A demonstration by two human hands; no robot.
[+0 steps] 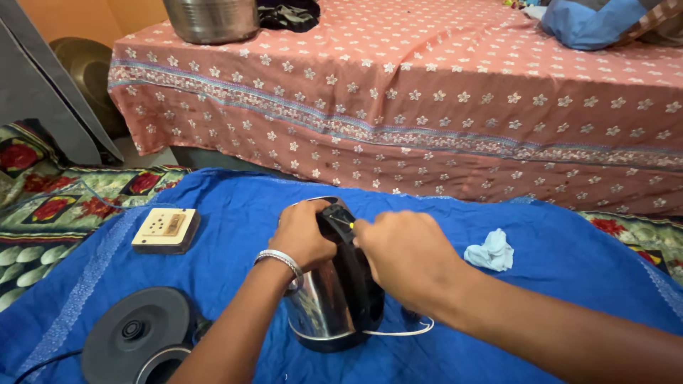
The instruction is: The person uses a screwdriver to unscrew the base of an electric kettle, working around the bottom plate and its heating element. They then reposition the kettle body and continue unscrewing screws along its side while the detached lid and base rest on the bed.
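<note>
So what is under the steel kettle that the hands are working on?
The kettle lies on a blue cloth, with a thin white cord emerging beside its base. Whatever is directly beneath the kettle is hidden by its body and both hands.

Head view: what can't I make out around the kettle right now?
- Kettle top and lid area: covered by the left hand and right hand.
- Thin yellow-tipped tool at the handle: mostly hidden in the right hand, too small to identify.
- Round black base: cut off by the bottom edge.

A shiny steel kettle [331,302] with a black handle lies tipped on its side on the blue cloth [555,263], base toward the camera.
</note>
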